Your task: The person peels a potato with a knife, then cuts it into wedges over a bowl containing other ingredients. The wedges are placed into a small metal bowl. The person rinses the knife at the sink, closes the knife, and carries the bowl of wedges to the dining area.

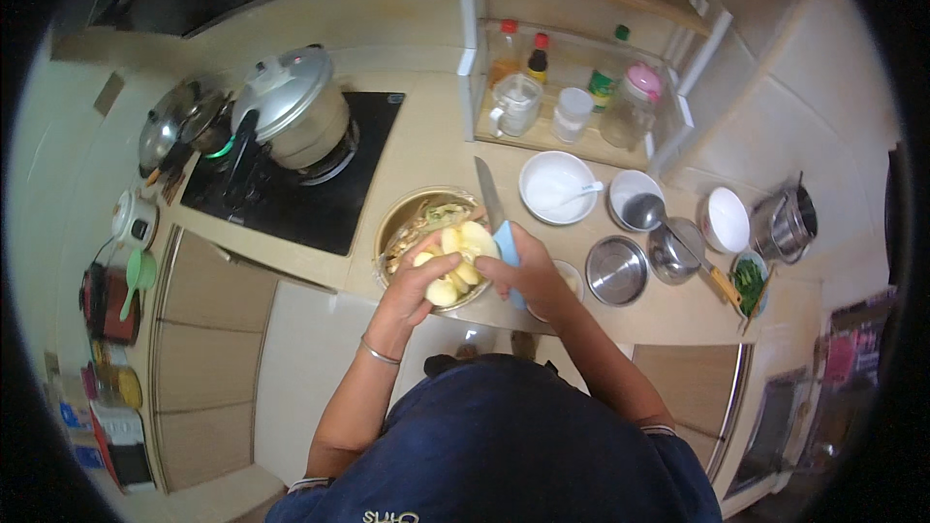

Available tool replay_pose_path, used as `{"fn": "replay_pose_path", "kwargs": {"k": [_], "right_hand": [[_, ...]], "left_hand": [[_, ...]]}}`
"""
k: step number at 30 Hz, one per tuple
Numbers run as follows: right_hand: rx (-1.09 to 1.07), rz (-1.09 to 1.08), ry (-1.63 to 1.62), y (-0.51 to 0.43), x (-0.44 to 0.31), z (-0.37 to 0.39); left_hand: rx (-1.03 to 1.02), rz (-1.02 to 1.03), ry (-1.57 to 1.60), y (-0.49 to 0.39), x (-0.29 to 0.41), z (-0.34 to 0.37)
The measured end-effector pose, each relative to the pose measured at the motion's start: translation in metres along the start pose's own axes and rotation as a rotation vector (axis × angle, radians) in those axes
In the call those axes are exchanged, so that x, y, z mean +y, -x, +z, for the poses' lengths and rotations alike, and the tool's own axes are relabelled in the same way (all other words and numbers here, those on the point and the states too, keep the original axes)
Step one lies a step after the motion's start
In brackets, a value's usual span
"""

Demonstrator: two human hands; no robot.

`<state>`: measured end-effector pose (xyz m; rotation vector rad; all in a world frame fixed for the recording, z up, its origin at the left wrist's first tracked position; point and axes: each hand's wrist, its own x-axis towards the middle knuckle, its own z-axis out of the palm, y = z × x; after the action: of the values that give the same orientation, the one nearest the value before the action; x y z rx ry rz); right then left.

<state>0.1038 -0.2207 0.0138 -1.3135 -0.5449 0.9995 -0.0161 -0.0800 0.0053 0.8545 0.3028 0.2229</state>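
Observation:
My left hand (pixel 418 282) holds several pale yellow, peeled fruit pieces (pixel 454 261), which look like apple, over a round bowl. My right hand (pixel 534 269) grips the light blue handle of a kitchen knife (pixel 490 192), its blade pointing up and away from me; the thumb of this hand touches the pieces. Below the pieces, the bowl (pixel 385 229) contains peelings and scraps (pixel 421 229). Part of a small dish (pixel 570 280) shows beside my right wrist, mostly hidden by that hand.
Left stands a pressure cooker (pixel 305 116) on a black cooktop (pixel 349 189). Right are a white bowl with a spoon (pixel 548 178), a steel bowl (pixel 616 272), a ladle (pixel 643 212) across other bowls, and a bowl of greens (pixel 747 283). A rack (pixel 472 94) holds bottles and jars.

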Motion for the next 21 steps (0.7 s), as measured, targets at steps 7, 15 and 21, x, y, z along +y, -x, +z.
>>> {"fn": "replay_pose_path", "kwargs": {"k": [7, 15, 21], "right_hand": [[0.279, -0.302, 0.432, 0.011, 0.017, 0.022], [0.115, -0.038, -0.073, 0.027, 0.030, 0.037], [0.191, -0.124, 0.217, 0.032, 0.025, 0.041]], "left_hand": [[0.153, 0.031, -0.169, 0.007, -0.001, -0.002], [-0.105, -0.072, -0.004, 0.015, -0.008, -0.036], [-0.203, -0.067, 0.099, 0.012, -0.022, -0.039]]}}
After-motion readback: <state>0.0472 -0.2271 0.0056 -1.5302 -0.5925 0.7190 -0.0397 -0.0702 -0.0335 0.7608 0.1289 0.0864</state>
